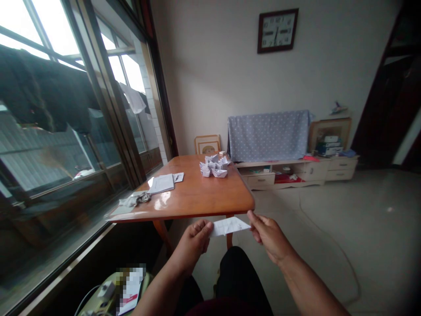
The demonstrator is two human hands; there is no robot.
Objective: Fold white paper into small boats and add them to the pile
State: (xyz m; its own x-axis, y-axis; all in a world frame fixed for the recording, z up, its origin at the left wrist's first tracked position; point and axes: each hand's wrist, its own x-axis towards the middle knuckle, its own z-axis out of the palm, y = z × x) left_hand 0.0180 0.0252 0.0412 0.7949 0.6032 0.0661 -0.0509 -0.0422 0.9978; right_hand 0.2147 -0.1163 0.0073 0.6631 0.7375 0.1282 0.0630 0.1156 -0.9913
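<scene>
A small folded piece of white paper [229, 226] is stretched between both hands, just in front of the wooden table's near edge [197, 210]. My left hand [194, 243] pinches its left end with curled fingers. My right hand [268, 235] pinches its right tip between thumb and fingers. Both hands hover above my knees, below table height. On the far part of the tabletop lies a pile of several folded white paper shapes [213, 166].
A stack of white sheets [162, 183] and a crumpled grey cloth [136, 199] lie on the table's left side. Large windows run along the left. A low cabinet [296, 171] with a blue cloth stands against the far wall under a clock [277, 30].
</scene>
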